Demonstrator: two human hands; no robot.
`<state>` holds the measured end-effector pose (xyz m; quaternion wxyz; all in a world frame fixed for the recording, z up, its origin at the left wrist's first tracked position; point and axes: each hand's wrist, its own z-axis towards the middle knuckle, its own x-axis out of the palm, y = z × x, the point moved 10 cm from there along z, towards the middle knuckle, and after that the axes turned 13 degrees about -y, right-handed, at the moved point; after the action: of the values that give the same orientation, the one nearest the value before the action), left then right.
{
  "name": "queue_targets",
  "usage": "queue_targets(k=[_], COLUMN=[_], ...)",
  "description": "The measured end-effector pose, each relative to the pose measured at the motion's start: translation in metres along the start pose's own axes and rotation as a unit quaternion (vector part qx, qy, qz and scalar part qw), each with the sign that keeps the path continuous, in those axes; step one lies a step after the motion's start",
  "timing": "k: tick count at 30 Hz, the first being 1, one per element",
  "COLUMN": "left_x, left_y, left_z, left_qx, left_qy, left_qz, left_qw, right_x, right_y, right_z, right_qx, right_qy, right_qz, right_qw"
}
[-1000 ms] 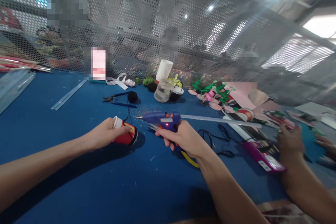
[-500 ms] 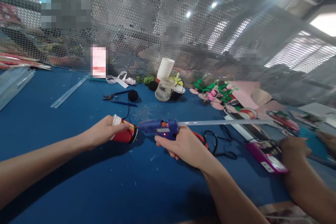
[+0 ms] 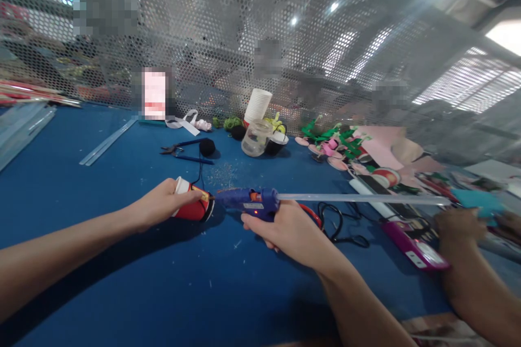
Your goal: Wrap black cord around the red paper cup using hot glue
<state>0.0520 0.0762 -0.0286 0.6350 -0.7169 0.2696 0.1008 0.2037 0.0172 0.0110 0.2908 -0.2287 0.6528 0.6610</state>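
My left hand (image 3: 160, 203) is wrapped round a small red cup (image 3: 194, 207) with a white rim, lying on its side on the blue table (image 3: 122, 260). A blue hot glue gun (image 3: 252, 202) sits in the grip of my right hand (image 3: 287, 227), its red light on. The gun's nozzle touches the cup's dark bottom edge. A long clear glue stick (image 3: 358, 198) sticks out of the gun's back toward the right. The gun's black cord (image 3: 340, 225) loops on the table behind my right hand.
Pliers (image 3: 179, 149), a black ball (image 3: 207, 146), a clear jar (image 3: 254, 138), a white cup stack (image 3: 258, 105) and green and pink craft pieces (image 3: 334, 143) lie further back before a perforated metal screen (image 3: 244, 38). Another person's hand (image 3: 456, 225) works at the right near a purple case (image 3: 411, 241).
The glue gun moved left and down until its nozzle met the cup's bottom edge. The other person's hand at the right shifted slightly and a teal piece came into view there.
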Motion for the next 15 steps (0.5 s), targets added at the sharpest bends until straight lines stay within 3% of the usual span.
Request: queue_targets(k=[9,15], left_x=[0.0003,0.0004], left_y=[0.0005,0.0049], left_z=[0.0005,0.0022], left_qx=[0.002,-0.024], left_qy=[-0.002,-0.003], left_qz=[-0.028,-0.065], left_qw=[1.000,0.998], right_x=[-0.0017,0.0019], right_y=[0.0052,0.0033], right_z=[-0.0010,-0.0044], right_qx=[-0.018,0.006], right_qy=[-0.003,0.011], right_qz=[-0.012,-0.002], right_qw=[1.000,1.000])
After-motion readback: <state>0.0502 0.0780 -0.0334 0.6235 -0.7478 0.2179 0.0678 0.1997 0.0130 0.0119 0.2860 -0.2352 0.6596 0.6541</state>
